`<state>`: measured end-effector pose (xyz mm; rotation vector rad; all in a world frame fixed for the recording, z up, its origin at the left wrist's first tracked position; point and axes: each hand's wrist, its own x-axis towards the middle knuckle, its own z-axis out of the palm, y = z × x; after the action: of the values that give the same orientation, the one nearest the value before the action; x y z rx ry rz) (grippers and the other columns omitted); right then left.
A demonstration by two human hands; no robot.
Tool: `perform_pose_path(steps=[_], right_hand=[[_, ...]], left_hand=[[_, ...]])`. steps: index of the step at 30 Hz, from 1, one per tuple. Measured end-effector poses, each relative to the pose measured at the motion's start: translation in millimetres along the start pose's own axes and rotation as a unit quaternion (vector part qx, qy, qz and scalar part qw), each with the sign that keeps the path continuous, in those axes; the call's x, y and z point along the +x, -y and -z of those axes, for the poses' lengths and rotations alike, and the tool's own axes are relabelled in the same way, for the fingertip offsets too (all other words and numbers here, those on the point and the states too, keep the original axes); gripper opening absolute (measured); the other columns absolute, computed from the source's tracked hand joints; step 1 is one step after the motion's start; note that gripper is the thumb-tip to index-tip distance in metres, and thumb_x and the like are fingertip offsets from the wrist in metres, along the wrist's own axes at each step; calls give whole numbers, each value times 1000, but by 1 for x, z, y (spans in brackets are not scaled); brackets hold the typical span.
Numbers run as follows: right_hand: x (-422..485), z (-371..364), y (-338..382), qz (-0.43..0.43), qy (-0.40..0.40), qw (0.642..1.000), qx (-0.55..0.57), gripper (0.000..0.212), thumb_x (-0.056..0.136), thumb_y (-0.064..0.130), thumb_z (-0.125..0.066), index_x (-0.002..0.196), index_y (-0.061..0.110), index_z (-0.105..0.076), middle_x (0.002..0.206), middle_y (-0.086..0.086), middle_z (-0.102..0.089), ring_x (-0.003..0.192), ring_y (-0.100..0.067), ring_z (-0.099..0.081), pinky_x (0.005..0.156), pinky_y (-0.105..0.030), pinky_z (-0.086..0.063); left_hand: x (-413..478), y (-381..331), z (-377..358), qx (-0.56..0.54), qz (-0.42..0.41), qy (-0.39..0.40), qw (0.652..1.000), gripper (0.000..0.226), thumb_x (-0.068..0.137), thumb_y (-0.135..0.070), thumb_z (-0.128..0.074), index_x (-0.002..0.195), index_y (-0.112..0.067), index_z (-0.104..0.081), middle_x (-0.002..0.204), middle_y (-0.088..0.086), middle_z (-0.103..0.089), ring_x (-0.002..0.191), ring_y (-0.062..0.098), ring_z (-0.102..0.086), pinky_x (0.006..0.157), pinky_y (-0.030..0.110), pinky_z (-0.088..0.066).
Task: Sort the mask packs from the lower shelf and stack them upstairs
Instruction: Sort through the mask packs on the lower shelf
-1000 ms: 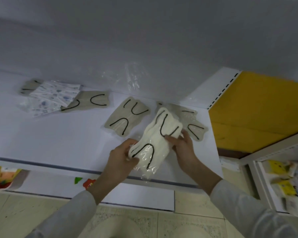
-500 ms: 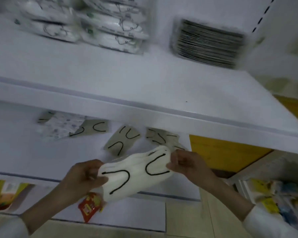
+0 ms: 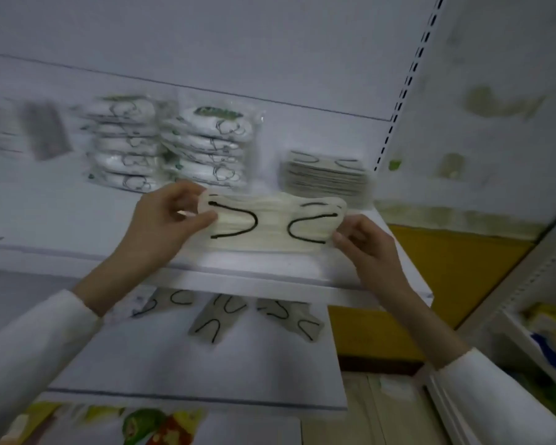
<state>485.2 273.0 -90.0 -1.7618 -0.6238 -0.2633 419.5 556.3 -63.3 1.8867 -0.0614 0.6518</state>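
Upper shelf (image 3: 61, 213) carries a flat beige stack (image 3: 326, 179) at back right. Lower shelf (image 3: 206, 364) has loose packs (image 3: 219, 319) left to sort. Mask pack (image 3: 270, 223) held level over the upper shelf's front, left hand (image 3: 164, 220) and right hand (image 3: 363, 242) at its ends, fingers (image 3: 187, 192) pinching it. Placing step, I'd say; next move likely onto that stack, edges squared.

Upper shelf (image 3: 61, 216), stacked packs (image 3: 206, 149); lower shelf (image 3: 206, 374), loose packs (image 3: 219, 319)

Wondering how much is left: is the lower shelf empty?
No, several grey mask packs lie on the lower shelf.
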Motion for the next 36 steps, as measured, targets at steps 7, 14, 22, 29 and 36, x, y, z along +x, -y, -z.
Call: perform_pose_path(steps=[7, 14, 22, 29, 36], right_hand=[[21, -9, -20, -99, -25, 992, -69, 15, 89, 7, -59, 80, 19, -60, 74, 6, -62, 68, -7, -55, 67, -22, -43], [31, 1, -21, -59, -17, 985, -161, 21, 90, 10, -61, 77, 26, -65, 80, 12, -68, 75, -5, -64, 74, -25, -55], [60, -56, 13, -1, 35, 993, -115, 27, 89, 1, -60, 82, 25, -67, 70, 15, -69, 69, -1, -66, 68, -14, -53], [75, -172, 57, 17, 101, 993, -49, 34, 87, -5, -59, 76, 26, -67, 64, 13, -69, 64, -4, -67, 64, -18, -55], [66, -315, 106, 18, 127, 991, -23, 23, 88, -6, -57, 83, 14, -68, 70, 4, -68, 62, 0, -65, 61, -13, -53]], left_hand=[[21, 23, -29, 58, 12, -29, 998, 27, 88, -6, -61, 75, -27, -50, 69, -7, -49, 63, 1, -48, 57, 4, -36], [21, 36, -17, 90, 62, -18, 994, 22, 87, -5, -62, 79, -26, -62, 74, -5, -66, 75, 12, -61, 70, 16, -44], [4, 32, 60, -22, 131, -134, 982, 13, 76, -3, -75, 77, -16, -72, 69, 2, -72, 60, 8, -67, 62, 12, -54], [-33, 41, 187, -23, 160, -193, 968, 8, 73, -2, -76, 77, -9, -73, 67, 11, -72, 61, 16, -67, 60, 20, -57], [-60, 63, 322, -6, 179, -224, 958, 4, 77, 1, -73, 79, -2, -71, 60, 5, -69, 53, 7, -64, 48, 18, -52]])
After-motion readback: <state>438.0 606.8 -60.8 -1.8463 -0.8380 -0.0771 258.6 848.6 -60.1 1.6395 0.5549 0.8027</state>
